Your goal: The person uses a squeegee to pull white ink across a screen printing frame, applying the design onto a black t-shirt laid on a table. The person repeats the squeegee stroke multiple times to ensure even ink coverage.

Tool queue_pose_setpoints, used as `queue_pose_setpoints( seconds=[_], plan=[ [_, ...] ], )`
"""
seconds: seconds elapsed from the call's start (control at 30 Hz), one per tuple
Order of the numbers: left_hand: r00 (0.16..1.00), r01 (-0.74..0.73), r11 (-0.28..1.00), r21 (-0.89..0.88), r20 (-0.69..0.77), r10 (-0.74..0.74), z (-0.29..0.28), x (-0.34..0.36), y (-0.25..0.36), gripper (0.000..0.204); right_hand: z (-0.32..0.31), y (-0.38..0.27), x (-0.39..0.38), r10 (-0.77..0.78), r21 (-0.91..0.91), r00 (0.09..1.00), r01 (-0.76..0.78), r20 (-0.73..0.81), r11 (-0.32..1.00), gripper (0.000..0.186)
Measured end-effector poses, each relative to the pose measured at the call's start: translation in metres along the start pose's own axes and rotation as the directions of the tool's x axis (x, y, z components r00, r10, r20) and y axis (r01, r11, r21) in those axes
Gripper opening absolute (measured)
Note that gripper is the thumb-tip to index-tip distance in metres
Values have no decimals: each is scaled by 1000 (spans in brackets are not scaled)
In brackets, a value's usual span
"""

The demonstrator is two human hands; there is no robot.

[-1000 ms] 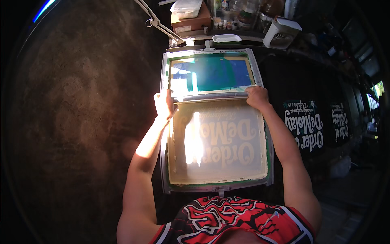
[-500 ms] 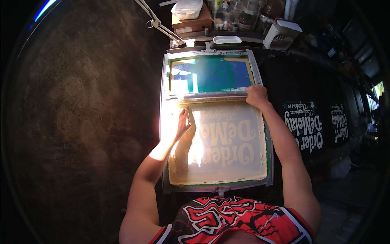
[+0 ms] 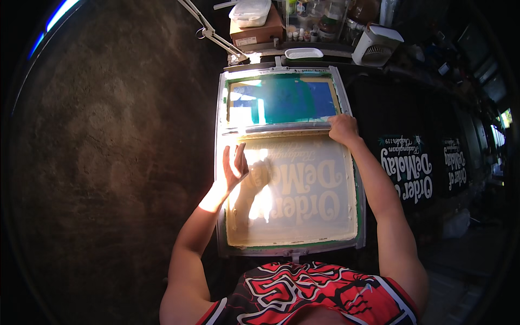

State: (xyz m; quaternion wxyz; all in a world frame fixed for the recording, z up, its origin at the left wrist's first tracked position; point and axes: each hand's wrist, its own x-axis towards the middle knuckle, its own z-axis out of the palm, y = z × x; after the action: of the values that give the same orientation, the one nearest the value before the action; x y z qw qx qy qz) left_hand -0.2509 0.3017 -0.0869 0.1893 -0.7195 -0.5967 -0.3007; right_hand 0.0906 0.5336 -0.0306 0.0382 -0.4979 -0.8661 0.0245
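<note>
Subject: a silver crossbar (image 3: pixel 281 129) on a metal-railed screen-printing frame (image 3: pixel 222 103), directly in front of the person. The crossbar lies between a blue-green panel (image 3: pixel 287 103) on the far side and a pale, lettered mesh (image 3: pixel 287 232) on the near side. Whether it is a separate bar or part of the frame cannot be determined.

Governing relation: the crossbar's long axis runs left to right, across the longer, near-to-far axis of the frame. Its left end lies ahead of the left hand (image 3: pixel 234 169), just beyond the fingertips. The right hand (image 3: pixel 344 129) is the nearer of the two, being in contact at the bar's right end.

Condition of hands: the right is curled closed over that end; the underside of its hold is hidden. The left is bare of any visible object, fingers raised and loosely spread, positioned over the left part of the pale mesh. Its shadow falls on the mesh to its right. Clearance above the mesh cannot be judged.

Surroundings: black fabric with white lettering (image 3: pixel 411 168) lies to the right of the frame; a shallow white tray (image 3: pixel 303 53) sits beyond its far end.
</note>
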Motion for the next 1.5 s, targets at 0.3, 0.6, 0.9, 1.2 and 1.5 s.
queue_pose_setpoints(
  seconds=[0.3, 0.6, 0.9, 1.2, 1.5],
  plan=[
    [862, 331, 943, 12, 402, -308, -6, 83, -50, 21, 6, 8, -7, -18, 19, 1000, 18, 0, 1000, 24],
    [837, 462, 880, 114, 273, -475, 10, 35, -28, 9, 10, 8, -58, -81, 77, 994, 86, -68, 993, 20],
    [940, 282, 958, -46, 211, -267, -96, -106, 83, 17, 15, -9, -244, -178, 239, 968, 218, -178, 946, 9],
    [969, 180, 982, -57, 184, -167, -180, -211, 172, 10, 3, -33, -407, -192, 254, 974, 216, -117, 943, 16],
    [989, 115, 992, 44, -97, -110, -142, -105, 116, 7, -40, -15, -300, -176, 239, 970, 213, -169, 947, 11]
  ],
)
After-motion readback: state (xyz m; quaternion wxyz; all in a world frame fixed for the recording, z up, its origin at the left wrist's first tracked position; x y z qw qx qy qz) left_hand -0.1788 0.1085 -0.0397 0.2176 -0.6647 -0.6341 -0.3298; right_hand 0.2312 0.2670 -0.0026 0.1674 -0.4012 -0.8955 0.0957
